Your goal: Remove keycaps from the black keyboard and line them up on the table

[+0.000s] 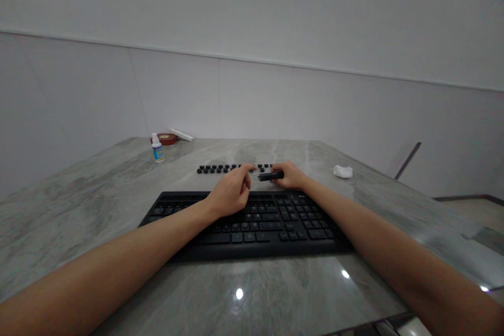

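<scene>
A black computer keyboard (271,226) lies on the marble-look table in front of me. Beyond it, loose black keycaps (212,169) are laid out in rows. My left hand (232,189) is above the keyboard's upper edge, its index finger stretched out to the keycaps and its other fingers bent. No object shows in it. My right hand (289,176) is closed around a short black tool (271,176) whose tip points left, just past the keyboard; its exact kind is unclear. Both forearms cover parts of the keyboard, and my hands hide some of the keycaps.
A small white bottle with a blue label (158,148) stands at the back left. Behind it are a reddish-brown case (167,139) and a white strip-like object (181,135). A crumpled white piece (343,171) lies to the right. The wall (255,100) borders the table's far side.
</scene>
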`<state>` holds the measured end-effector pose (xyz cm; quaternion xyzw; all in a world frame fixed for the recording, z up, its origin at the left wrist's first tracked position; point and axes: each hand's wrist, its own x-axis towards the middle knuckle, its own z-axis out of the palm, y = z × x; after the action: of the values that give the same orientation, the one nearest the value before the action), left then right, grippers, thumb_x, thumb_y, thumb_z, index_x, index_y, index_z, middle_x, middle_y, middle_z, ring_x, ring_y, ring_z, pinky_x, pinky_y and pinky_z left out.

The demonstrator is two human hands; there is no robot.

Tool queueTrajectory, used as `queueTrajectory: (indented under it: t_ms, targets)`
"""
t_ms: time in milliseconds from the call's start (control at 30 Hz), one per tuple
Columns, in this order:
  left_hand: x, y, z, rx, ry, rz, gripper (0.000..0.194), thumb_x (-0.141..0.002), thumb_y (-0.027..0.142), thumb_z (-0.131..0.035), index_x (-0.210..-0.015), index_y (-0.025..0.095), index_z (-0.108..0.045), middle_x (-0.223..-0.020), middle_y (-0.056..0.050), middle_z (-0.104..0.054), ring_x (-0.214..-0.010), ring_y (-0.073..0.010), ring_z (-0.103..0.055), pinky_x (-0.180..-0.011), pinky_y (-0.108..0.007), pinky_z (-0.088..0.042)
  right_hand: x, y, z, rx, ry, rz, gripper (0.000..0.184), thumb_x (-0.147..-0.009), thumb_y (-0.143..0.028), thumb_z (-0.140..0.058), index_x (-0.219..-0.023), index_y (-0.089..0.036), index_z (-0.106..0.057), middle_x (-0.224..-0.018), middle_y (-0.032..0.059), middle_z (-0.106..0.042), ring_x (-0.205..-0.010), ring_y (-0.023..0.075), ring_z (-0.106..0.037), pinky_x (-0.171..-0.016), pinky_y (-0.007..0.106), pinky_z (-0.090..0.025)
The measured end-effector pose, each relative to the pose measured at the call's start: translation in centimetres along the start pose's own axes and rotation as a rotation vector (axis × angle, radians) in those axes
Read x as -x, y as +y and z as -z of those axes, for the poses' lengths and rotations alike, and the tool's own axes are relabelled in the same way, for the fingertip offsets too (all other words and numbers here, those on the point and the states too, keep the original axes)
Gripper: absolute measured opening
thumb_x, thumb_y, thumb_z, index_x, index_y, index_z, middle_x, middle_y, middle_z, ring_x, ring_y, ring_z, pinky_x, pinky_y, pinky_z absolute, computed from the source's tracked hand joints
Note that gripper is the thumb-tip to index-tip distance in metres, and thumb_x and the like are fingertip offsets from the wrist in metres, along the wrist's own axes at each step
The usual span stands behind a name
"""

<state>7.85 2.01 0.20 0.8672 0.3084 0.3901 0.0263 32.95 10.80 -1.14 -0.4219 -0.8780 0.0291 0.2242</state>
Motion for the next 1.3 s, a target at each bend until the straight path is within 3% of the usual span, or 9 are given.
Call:
queueTrajectory:
  t_ms: [567,867,1300]
  targets:
    - [-0.1,0.2,0.1,-0.01,0.001,-0.003,0.051,-0.07,-0.002,-0.044,-0.117,0.017,-0.044,-0.076,0.001,-0.058,-0.068,-0.0151,-0.054,-0.073,-0.03,-0.046,-0.4,0.2,-0.1,0.157,0.009,-0.099,0.026,-0.068,-0.016,-0.06,-0.089,-0.021,-0.074,-0.075,0.0063,-0.072,-0.068,0.0188,-0.062,-0.064,0.025,-0.039]
    - [-0.1,0.1,0.0,-0.007,0.016,-0.016,0.05,-0.07,-0.002,-0.043,-0.117,0.017,-0.044,-0.078,0.0,-0.057,-0.072,-0.0157,-0.055,-0.073,-0.03,-0.045,-0.6,1.1,-0.2,0.104,0.167,-0.226,0.026,-0.078,-0.02,-0.052,-0.089,-0.015,-0.075,-0.075,0.0076,-0.071,-0.069,0.0189,-0.061,-0.061,0.025,-0.039]
    - [0.0,0.1,0.0,-0.02,0.022,-0.017,0.051,-0.069,-0.002,-0.044,-0.116,0.017,-0.043,-0.078,0.001,-0.057,-0.072,-0.0152,-0.055,-0.073,-0.029,-0.045,-0.4,0.6,0.0,0.008,0.042,-0.211,0.036,-0.068,-0.012,-0.051,-0.093,-0.015,-0.077,-0.066,0.0043,-0.07,-0.061,0.014,-0.058,-0.057,0.02,-0.036]
